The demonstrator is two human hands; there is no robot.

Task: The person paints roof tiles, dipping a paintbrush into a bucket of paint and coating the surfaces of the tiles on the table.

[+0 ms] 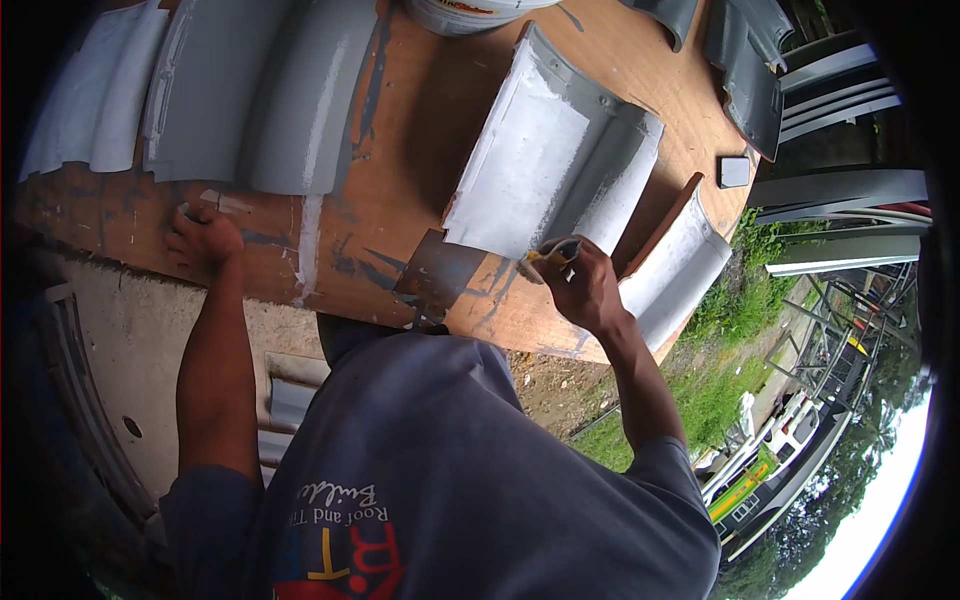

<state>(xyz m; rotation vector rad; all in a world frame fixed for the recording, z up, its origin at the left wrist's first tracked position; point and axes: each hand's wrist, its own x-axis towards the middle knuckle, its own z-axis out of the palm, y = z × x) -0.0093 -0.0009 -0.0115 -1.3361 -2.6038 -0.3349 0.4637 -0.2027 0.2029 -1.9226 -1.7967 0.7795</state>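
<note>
My right hand is closed round a paintbrush, with the bristles at the lower edge of a curved roof tile. That tile is grey, with white paint over its flat left part and along its right ridge. To its right lies another white-coated roof tile. My left hand rests on the wooden table near its front edge, fingers curled in. Whether anything is inside them I cannot make out. Just above it is a large grey roof tile with a white streak down its ridge.
The wooden table has grey and white paint smears. A white bucket stands at the back. More tiles sit at the far left and far right. A small dark box is near the right edge. Grass and parked vehicles lie beyond.
</note>
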